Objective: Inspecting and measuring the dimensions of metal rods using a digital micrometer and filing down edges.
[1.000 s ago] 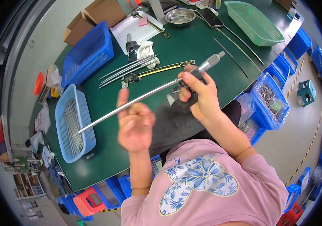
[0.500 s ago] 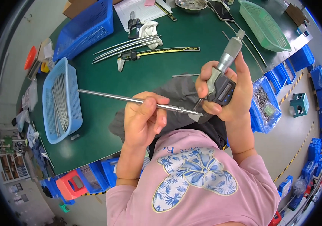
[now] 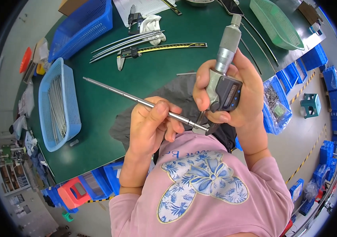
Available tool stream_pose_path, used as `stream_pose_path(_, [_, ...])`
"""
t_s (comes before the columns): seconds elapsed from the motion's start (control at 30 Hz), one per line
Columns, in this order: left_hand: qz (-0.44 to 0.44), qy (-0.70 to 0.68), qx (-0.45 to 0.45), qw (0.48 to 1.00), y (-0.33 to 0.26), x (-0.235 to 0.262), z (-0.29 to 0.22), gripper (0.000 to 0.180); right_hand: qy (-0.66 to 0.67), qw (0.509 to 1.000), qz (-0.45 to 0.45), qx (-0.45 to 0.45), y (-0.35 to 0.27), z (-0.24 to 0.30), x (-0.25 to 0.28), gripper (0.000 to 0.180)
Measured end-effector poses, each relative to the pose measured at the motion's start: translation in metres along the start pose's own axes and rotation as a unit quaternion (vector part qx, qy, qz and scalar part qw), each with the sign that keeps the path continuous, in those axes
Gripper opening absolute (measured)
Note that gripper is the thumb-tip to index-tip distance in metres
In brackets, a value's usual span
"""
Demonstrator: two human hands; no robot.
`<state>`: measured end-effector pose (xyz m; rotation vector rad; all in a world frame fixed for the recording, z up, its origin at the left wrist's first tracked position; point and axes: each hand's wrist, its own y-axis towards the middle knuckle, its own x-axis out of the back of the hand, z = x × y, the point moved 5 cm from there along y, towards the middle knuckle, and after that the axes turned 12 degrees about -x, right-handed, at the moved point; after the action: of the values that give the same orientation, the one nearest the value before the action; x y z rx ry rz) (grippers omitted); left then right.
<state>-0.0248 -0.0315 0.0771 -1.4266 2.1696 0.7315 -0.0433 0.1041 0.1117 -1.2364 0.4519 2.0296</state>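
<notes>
Between thumb and fingers, my left hand [image 3: 152,118] holds a slim metal rod [image 3: 117,94], its far end pointing up and left. My right hand [image 3: 239,91] is wrapped around a digital micrometer [image 3: 227,93], its thimble pointing up and its small display facing me. The rod's stepped near end lies in the micrometer's jaw, by the spindle; whether both measuring faces touch it I cannot tell. Beyond my hands, a digital caliper [image 3: 131,53] lies on the green table [image 3: 97,138], beside several metal rods [image 3: 125,44] resting on a white cloth [image 3: 151,24].
At left stands a light blue basket [image 3: 75,110] of rods, with a darker blue basket [image 3: 85,29] behind it. A green basket [image 3: 291,35] sits at far right. Another micrometer [image 3: 134,19] lies near papers. Right of the table, a blue bin [image 3: 273,124] holds small metal parts.
The micrometer has come nearer to me and a little left, its thimble more upright. The rod's near end has dropped with it, so the rod slants more steeply.
</notes>
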Motion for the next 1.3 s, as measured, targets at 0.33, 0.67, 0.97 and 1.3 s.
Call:
stream_pose_path(0.33, [-0.013,0.066,-0.017,0.998,0.0,0.0,-0.006,0.028,0.019,0.998,-0.05,-0.014,0.002,0.0,0.006,0.063])
stream_pose_path(0.67, [-0.01,0.056,-0.005,0.998,0.0,0.002,-0.003,0.027,0.021,0.999,-0.043,-0.01,0.002,-0.003,0.003,0.064])
stream_pose_path(0.97, [-0.012,0.064,0.001,0.998,0.002,0.003,-0.003,0.025,0.026,0.999,-0.045,-0.003,0.002,-0.002,0.001,0.07])
stream_pose_path(1.3, [-0.02,0.061,-0.012,0.998,0.0,0.005,-0.003,0.026,0.009,0.996,-0.085,-0.003,0.003,-0.01,0.007,0.068])
